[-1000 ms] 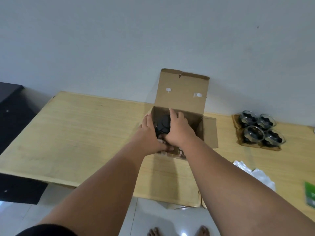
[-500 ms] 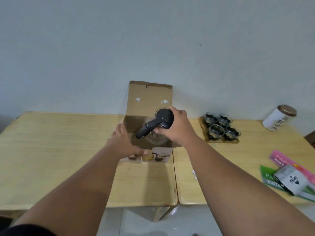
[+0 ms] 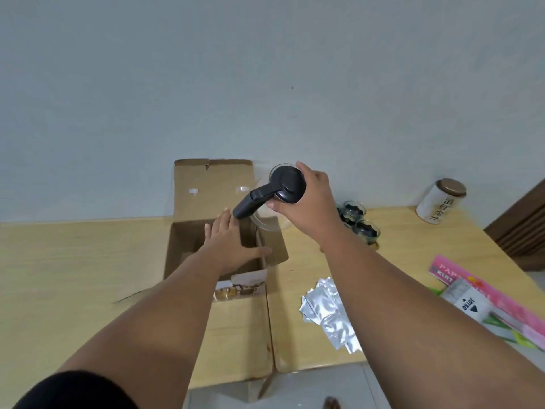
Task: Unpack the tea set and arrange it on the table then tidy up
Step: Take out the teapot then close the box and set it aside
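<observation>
Teapot (image 3: 287,184) gripped in right hand (image 3: 309,202), above box (image 3: 212,187), left hand (image 3: 230,243) flat on box

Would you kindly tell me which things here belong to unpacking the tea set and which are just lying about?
Job: glass teapot gripped by the right hand; cardboard box touched by the left hand; glass cups.
Lying about: foil sachets; white canister; pink packets.
</observation>
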